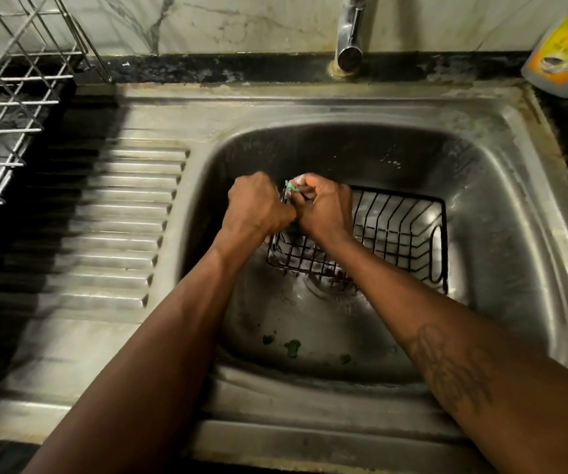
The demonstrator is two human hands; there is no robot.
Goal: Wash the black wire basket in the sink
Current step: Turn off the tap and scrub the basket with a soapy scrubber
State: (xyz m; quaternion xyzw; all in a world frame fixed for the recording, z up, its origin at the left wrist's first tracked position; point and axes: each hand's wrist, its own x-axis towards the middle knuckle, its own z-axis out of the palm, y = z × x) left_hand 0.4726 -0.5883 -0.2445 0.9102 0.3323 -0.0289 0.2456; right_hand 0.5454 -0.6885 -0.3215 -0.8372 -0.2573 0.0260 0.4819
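A black wire basket [395, 234] lies in the steel sink [501, 213], its left end lifted. My left hand [257, 206] grips that left end with curled fingers. Right beside it, my right hand [325, 208] holds a soapy green scrubber [292, 187] against the basket's left rim. The two hands touch each other and hide the basket's left wall. Suds cling to the wires.
The tap [349, 35] stands over the sink's back edge, with no water visible. A dish soap bottle [562, 46] sits on the counter at the back right. A metal dish rack [12, 97] stands on the left, beside the ribbed drainboard [111, 234]. Green bits lie on the basin floor.
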